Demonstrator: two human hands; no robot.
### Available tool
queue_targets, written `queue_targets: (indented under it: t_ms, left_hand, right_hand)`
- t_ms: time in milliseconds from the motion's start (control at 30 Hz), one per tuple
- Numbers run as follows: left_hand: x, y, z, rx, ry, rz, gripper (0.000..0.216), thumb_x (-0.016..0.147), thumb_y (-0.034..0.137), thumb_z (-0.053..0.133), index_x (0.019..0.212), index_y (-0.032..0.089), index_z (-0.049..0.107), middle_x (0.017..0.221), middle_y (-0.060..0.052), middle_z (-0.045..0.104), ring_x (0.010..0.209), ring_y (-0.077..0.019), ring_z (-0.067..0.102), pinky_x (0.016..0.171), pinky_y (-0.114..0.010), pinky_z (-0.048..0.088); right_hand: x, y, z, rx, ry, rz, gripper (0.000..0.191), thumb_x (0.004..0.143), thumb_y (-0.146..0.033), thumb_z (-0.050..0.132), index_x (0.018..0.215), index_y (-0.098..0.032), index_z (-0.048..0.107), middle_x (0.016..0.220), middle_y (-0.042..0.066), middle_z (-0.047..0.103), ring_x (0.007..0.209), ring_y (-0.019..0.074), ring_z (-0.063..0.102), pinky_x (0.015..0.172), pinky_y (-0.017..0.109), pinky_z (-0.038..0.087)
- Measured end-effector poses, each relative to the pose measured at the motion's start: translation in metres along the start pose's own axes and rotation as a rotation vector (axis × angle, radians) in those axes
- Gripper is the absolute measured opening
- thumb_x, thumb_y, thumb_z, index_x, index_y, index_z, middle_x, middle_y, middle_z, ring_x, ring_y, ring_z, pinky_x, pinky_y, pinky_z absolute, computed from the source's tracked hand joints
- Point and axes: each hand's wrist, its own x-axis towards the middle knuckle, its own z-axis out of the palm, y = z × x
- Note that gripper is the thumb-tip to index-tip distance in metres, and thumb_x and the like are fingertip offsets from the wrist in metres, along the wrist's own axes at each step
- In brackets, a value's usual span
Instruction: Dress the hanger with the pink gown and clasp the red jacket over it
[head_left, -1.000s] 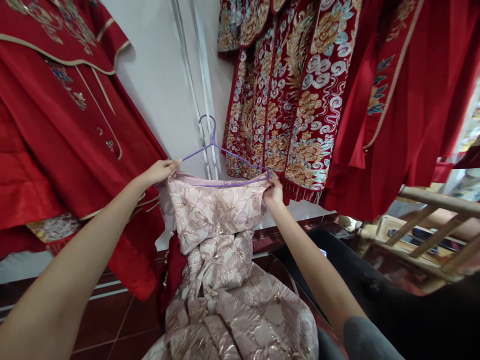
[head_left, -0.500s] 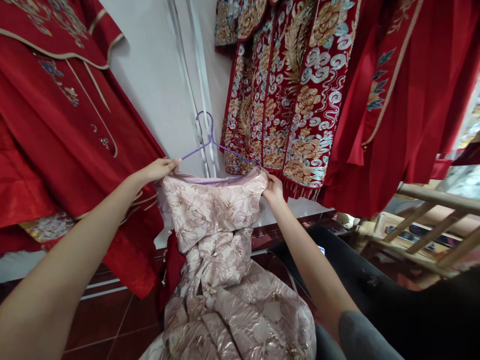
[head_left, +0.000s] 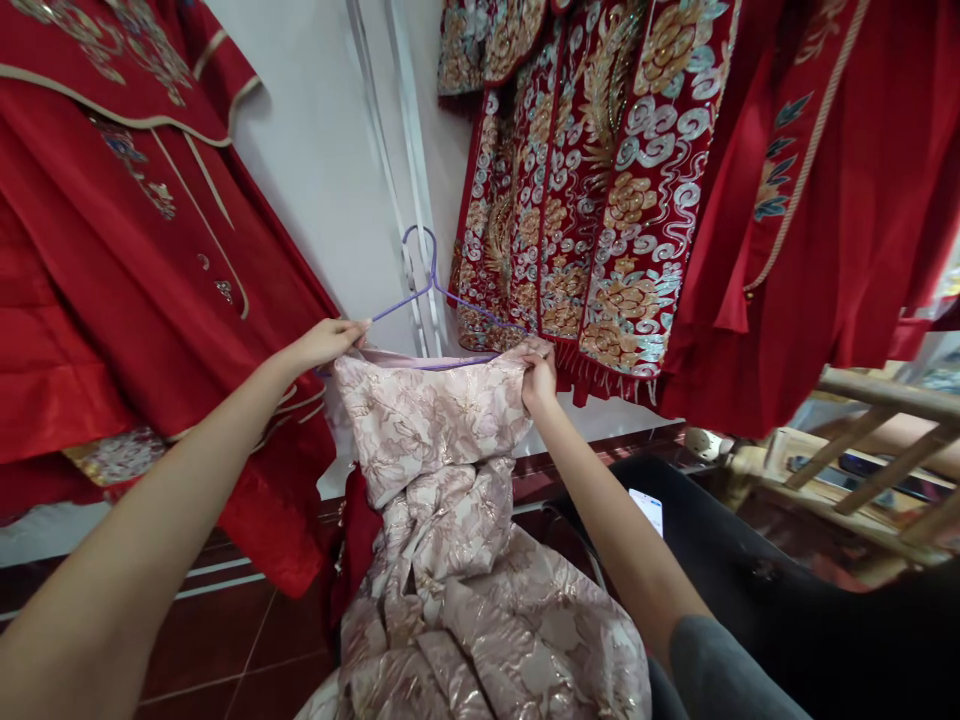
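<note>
A pale pink strapless dress (head_left: 435, 410) with a shiny floral pattern spreads down in front of me, its lower part bunched in folds. Inside its top edge sits a purple hanger (head_left: 433, 262), with the hook sticking up above the dress. My left hand (head_left: 330, 342) pinches the dress's upper left corner at the hanger's end. At the opposite corner, my right hand (head_left: 540, 378) grips the fabric, fingers closed around it. The hanger's right end is hidden by the cloth and that hand.
Red embroidered garments hang on both sides: a red gown (head_left: 150, 260) at left and a beaded skirt (head_left: 592, 200) at right. A black chair (head_left: 720, 540) with a phone (head_left: 646, 510) on it stands at right, beside a wooden railing (head_left: 885, 400). White poles (head_left: 401, 150) rise behind the hanger.
The view has shifted slightly, so things sit a little further right. More of the phone shows beside my right arm. My right fingers have curled further over the dress's corner.
</note>
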Motion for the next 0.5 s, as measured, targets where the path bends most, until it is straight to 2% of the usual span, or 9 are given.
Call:
queue_targets:
  t_ms: [100, 267, 400, 500]
  left_hand:
    - [-0.001, 0.002, 0.003, 0.024, 0.006, -0.008, 0.06, 0.075, 0.074, 0.044, 0.055, 0.018, 0.05, 0.05, 0.001, 0.042, 0.046, -0.0106, 0.036, 0.045, -0.023, 0.027]
    - [-0.003, 0.005, 0.0, -0.024, -0.106, -0.005, 0.061, 0.072, 0.078, 0.046, 0.058, 0.019, 0.052, 0.05, 0.001, 0.042, 0.046, -0.0111, 0.034, 0.045, -0.024, 0.028]
    - [-0.009, 0.015, -0.01, -0.032, -0.192, 0.002, 0.062, 0.071, 0.079, 0.045, 0.055, 0.019, 0.05, 0.05, 0.0, 0.044, 0.048, -0.0113, 0.032, 0.048, -0.026, 0.028]
    - [-0.011, 0.017, -0.016, -0.029, -0.174, 0.003, 0.062, 0.069, 0.078, 0.049, 0.054, 0.018, 0.053, 0.05, 0.0, 0.044, 0.048, -0.0112, 0.033, 0.049, -0.026, 0.028]
  right_hand:
    - [0.003, -0.009, -0.002, 0.012, 0.028, 0.044, 0.017, 0.064, -0.012, 0.05, 0.072, -0.023, 0.041, 0.064, -0.007, 0.053, 0.062, 0.0107, 0.057, 0.064, 0.023, 0.053]
    - [0.008, -0.02, 0.003, -0.03, 0.0, 0.106, 0.022, 0.063, -0.013, 0.052, 0.065, -0.023, 0.032, 0.053, -0.008, 0.043, 0.05, 0.009, 0.052, 0.052, 0.02, 0.05]
    - [0.006, -0.028, 0.004, -0.111, -0.04, 0.101, 0.024, 0.061, -0.012, 0.05, 0.065, -0.022, 0.029, 0.048, -0.011, 0.032, 0.035, 0.0049, 0.032, 0.034, 0.016, 0.03]
    - [0.0, -0.035, 0.002, -0.201, -0.105, 0.078, 0.016, 0.063, -0.016, 0.05, 0.069, -0.023, 0.037, 0.051, -0.011, 0.036, 0.035, 0.0047, 0.027, 0.032, 0.016, 0.021]
